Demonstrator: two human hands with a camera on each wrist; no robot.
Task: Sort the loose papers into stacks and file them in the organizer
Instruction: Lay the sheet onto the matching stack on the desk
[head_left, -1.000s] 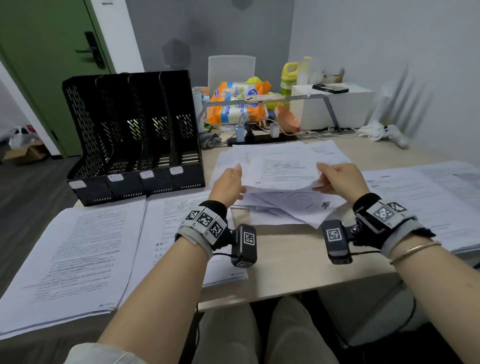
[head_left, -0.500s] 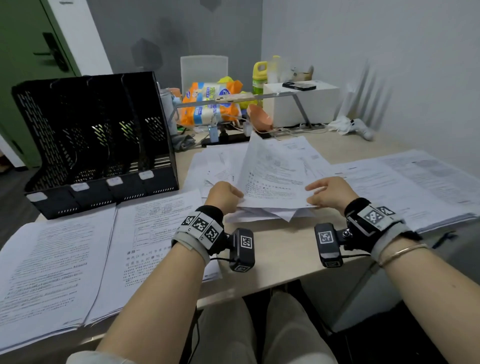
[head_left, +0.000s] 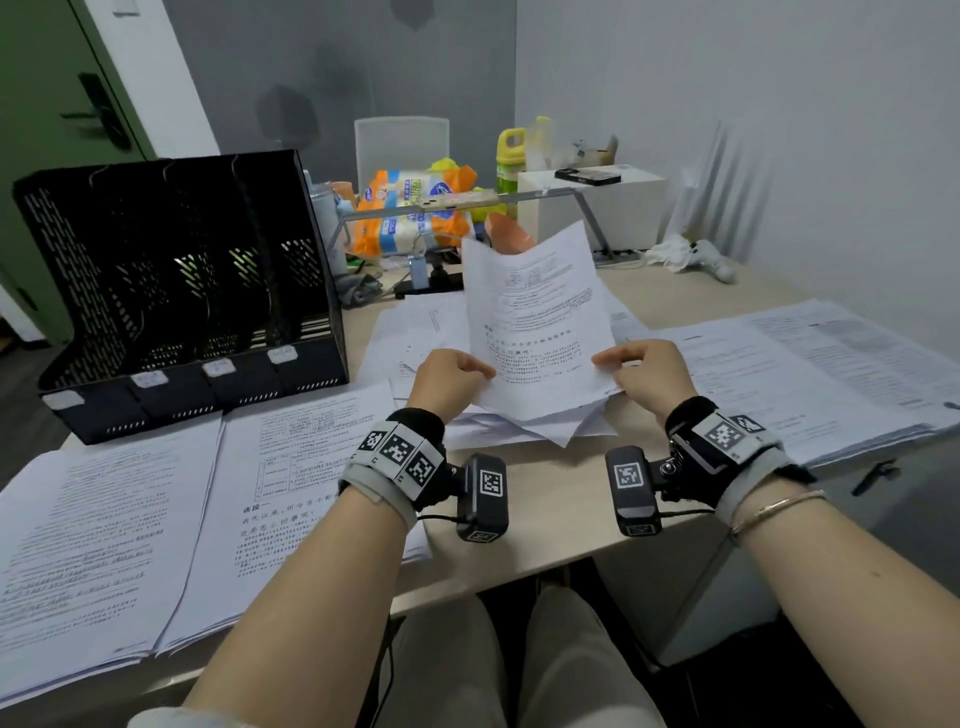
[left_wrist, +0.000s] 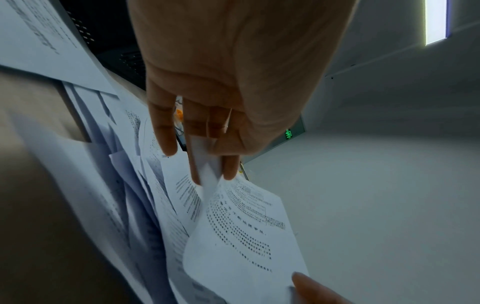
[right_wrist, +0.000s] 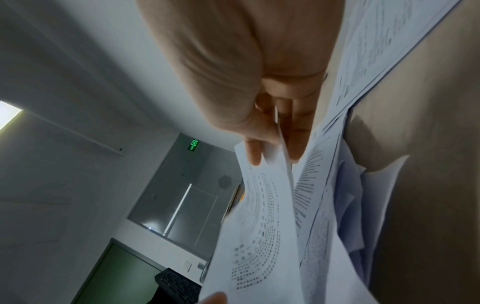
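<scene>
A printed sheet (head_left: 540, 322) stands tilted up over the loose paper pile (head_left: 524, 426) at the desk's middle. My left hand (head_left: 457, 371) pinches its lower left edge, and my right hand (head_left: 641, 371) pinches its lower right edge. In the left wrist view the fingers (left_wrist: 231, 166) clamp the sheet (left_wrist: 239, 226) between them. The right wrist view shows thumb and fingers (right_wrist: 253, 152) nipping the same sheet (right_wrist: 259, 226). The black four-slot organizer (head_left: 182, 291) stands at the back left, its slots dark inside.
Two sorted stacks (head_left: 104, 545) lie left in front of the organizer, and further stacks (head_left: 810, 374) lie at the right. Behind the pile are a lamp arm (head_left: 467, 200), snack bags (head_left: 415, 208), a yellow bottle (head_left: 511, 156) and a white box (head_left: 592, 208).
Both hands have lifted one sheet off the loose pile and tipped it upright towards me. The head view has swung slightly right and then back.
</scene>
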